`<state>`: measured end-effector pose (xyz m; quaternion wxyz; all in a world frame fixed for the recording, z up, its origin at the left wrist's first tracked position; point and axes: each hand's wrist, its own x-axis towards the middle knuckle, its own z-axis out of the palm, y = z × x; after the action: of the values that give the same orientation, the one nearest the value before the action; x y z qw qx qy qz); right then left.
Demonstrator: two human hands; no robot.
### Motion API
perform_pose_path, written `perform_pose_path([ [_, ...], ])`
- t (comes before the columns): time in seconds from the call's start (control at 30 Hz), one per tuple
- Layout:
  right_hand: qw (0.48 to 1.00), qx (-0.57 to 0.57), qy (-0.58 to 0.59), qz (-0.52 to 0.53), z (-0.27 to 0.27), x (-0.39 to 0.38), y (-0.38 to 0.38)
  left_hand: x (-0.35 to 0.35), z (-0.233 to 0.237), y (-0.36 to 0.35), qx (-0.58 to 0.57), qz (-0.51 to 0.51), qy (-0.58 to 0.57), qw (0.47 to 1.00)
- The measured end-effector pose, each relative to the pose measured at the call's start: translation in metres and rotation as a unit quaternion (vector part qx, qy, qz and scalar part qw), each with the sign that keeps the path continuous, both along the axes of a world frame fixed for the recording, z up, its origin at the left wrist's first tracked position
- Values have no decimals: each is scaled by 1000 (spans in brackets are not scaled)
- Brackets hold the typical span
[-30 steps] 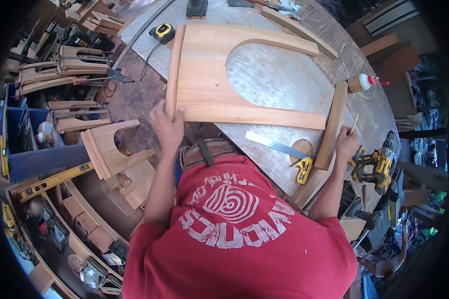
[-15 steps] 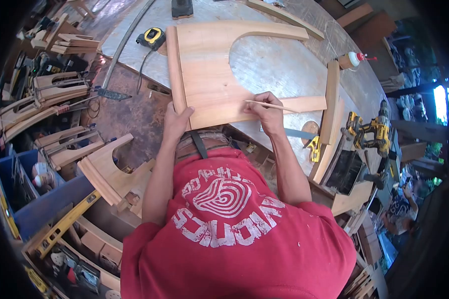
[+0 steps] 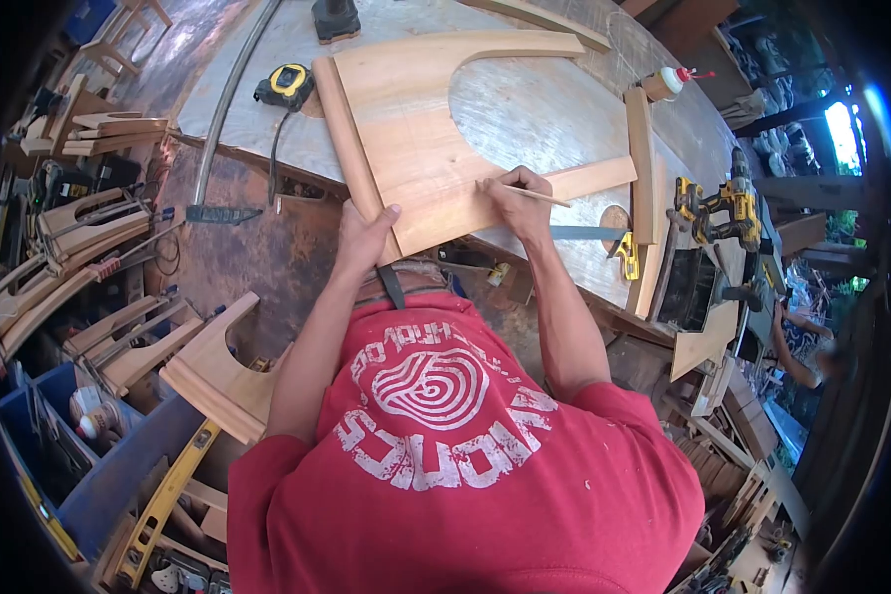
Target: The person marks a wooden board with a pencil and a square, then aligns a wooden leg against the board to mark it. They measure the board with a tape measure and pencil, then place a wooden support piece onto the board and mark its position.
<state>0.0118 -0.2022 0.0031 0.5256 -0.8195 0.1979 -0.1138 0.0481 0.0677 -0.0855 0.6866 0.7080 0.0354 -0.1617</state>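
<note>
Grey and scuffed, the bench [image 3: 525, 109] carries a pale wooden panel [image 3: 406, 129] with a deep U-shaped cut-out, laid across its near edge. The panel's near-left corner juts past the bench beside the waist of the person [image 3: 465, 485], probably so the left hand [image 3: 366, 238] can reach around it: that grip is closed on the corner, thumb on top, fingers hidden below. The hold seems meant to steady the overhanging end. A long metal bar [image 3: 230, 109] slants off the bench to the left, apart from the panel. On the right, a wooden strip [image 3: 643, 168] lies just beside the end of the panel's near leg and would block a slide that way; whether they touch is hard to tell. Beyond it, a yellow-and-black cordless drill [image 3: 738, 201] sits well apart. Nearer lies a combination square [image 3: 628, 254], its blade pointing toward the right wrist. A tape measure [image 3: 285, 86] rests near the panel's left edge, and a red-capped glue bottle [image 3: 663, 85] is farther right; neither obstructs the hands. Smallest is the pencil [image 3: 546, 196], pinched in the narrow grip of the right hand [image 3: 521, 204] over the near leg; its low slant suggests close control, but tip contact cannot be confirmed.
</note>
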Motion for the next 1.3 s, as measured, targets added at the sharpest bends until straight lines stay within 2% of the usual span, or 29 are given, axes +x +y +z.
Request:
perform_pose_path([
  [0.1,999,-19,21,23,9,-1,-3,0,-2,0,3,-2,-1,1000],
  [0.2,999,46,-2,30,-3,3,-13,-2,4,-1,0,-1,-5,1000],
  [0.33,998,38,22,47,-1,3,-18,0,22,-1,-43,-36,13,998],
  [0.43,995,73,30,60,2,0,-16,-3,36,1,-6,-28,-3,1000],
  [0.57,996,56,25,65,11,2,-3,1,6,-1,13,-6,-14,1000],
  [0.8,995,4,74,71,6,3,0,0,4,0,-8,-12,1,1000],
  [0.87,995,24,73,66,9,3,2,-1,5,1,11,-8,-13,1000],
  [0.93,995,56,48,65,14,5,1,-1,6,-3,47,3,-41,998],
  [1.0,992,106,5,69,16,1,0,-3,11,-4,36,3,-33,999],
  [1.13,992,118,27,44,20,3,-6,-9,38,-5,50,21,-16,998],
  [1.23,986,155,-23,55,16,28,-8,-6,34,-5,23,4,7,1000],
  [1.3,976,191,-72,79,13,67,-8,-8,38,-4,52,13,4,999],
])
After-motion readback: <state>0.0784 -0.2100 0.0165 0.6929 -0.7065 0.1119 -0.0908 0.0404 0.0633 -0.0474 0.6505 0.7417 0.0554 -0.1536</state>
